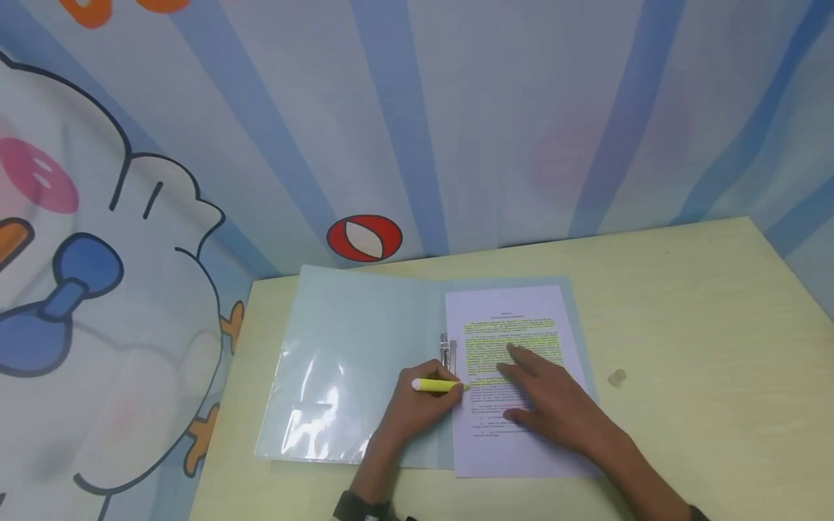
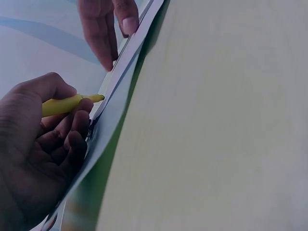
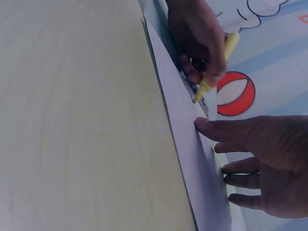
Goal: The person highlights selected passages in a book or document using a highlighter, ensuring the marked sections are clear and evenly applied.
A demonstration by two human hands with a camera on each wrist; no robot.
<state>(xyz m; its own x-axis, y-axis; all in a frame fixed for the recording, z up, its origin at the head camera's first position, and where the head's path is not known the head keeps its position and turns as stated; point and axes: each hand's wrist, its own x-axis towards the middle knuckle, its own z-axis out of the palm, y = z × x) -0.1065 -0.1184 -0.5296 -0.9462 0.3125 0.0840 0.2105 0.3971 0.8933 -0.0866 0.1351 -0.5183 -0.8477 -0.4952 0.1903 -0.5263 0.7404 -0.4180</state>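
My left hand (image 1: pixel 423 399) pinches a yellow highlighter (image 1: pixel 433 385) between thumb and fingers, its tip at the left edge of the printed text. The white printed sheet (image 1: pixel 528 459) lies on the right side of an opened pale-blue folder (image 1: pixel 352 325). Yellow marking covers the upper paragraphs and the start of a lower line. On the sheet's middle rests my right hand (image 1: pixel 554 401), fingers spread and fairly straight, hiding part of the text. The right wrist view shows its thumb and fingertips (image 3: pixel 201 122) against the paper. A metal clip (image 1: pixel 446 351) sits by the folder's spine.
The folder lies on a light wooden table (image 1: pixel 710 347). A small translucent round object (image 1: pixel 617 377) is right of the folder. Behind the table's back edge hangs a blue-striped cloth (image 1: pixel 495 130) with cartoon figures. A dark band (image 1: pixel 358 506) circles the left wrist.
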